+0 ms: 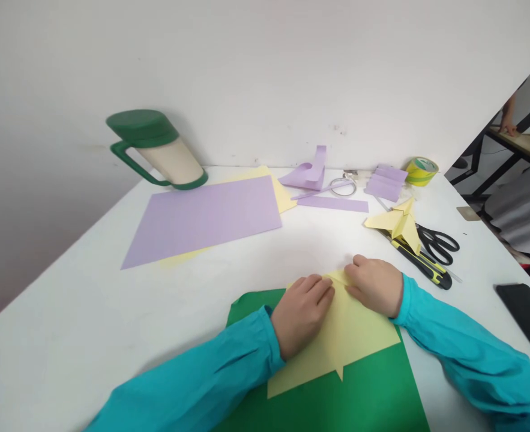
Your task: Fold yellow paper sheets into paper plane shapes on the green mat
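Note:
A partly folded sheet of yellow paper (337,336) lies on a green sheet (364,396) in front of me, a small pointed flap sticking out at its near edge. My left hand (303,315), fingers curled, presses on the paper's upper left part. At the far right edge of the same paper, my right hand (375,285) is closed with fingertips on it. The two hands sit a little apart along the far edge. What lies beneath the curled fingers is hidden.
Back left are a green-lidded jug (170,156) and purple paper (210,219). A folded yellow paper plane (402,225) lies over a utility knife (427,264) beside black scissors (438,243). Tape (422,171) stands behind; a black object (523,321) lies right. Another person's hand (508,124) shows far right.

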Tool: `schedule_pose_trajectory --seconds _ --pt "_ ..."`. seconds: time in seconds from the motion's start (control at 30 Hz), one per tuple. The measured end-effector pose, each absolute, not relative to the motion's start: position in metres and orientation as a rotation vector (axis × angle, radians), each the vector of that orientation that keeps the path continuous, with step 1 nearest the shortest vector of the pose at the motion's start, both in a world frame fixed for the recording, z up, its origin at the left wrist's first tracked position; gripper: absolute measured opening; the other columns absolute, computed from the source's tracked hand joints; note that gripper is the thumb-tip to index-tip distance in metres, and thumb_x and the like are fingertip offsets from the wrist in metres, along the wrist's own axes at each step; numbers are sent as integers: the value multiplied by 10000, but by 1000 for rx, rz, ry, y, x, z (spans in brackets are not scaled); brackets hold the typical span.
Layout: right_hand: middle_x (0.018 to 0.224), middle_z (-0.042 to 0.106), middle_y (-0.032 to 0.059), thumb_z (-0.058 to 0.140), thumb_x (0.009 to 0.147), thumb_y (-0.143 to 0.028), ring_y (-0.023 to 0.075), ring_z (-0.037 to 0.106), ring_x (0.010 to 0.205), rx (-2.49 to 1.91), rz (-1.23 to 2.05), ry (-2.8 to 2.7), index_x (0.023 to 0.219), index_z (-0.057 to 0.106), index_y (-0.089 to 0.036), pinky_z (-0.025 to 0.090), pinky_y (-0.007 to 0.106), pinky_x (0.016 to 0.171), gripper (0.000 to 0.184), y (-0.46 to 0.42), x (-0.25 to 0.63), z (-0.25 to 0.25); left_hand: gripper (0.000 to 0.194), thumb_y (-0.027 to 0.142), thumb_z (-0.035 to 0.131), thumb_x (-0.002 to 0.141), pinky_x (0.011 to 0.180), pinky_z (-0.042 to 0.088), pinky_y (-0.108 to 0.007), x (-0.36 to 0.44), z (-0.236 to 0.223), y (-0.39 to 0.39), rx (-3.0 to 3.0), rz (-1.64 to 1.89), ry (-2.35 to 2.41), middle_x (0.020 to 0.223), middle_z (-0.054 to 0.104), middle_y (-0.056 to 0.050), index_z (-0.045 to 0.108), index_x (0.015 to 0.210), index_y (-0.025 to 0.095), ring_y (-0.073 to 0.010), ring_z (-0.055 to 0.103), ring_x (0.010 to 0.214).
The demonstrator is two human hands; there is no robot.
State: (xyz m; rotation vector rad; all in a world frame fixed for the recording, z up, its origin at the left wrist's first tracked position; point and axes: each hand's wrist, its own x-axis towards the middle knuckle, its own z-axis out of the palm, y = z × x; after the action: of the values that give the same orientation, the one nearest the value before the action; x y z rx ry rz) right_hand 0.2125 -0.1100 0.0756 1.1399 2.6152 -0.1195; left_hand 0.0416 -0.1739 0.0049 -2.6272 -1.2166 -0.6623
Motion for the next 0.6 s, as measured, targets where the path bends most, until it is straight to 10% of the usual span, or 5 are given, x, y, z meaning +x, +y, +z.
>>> schedule_pose_trajectory --seconds 0.6 --pt "656 696 22 557 840 -192 150 644 602 1478 -875 2610 901 691 -164 481 273 666 150 -76 228 78 474 340 383 948 749 328 -393 46 22 -167 -2792 -135 -1193 1317 528 -141 461 1332 73 -254 485 937"
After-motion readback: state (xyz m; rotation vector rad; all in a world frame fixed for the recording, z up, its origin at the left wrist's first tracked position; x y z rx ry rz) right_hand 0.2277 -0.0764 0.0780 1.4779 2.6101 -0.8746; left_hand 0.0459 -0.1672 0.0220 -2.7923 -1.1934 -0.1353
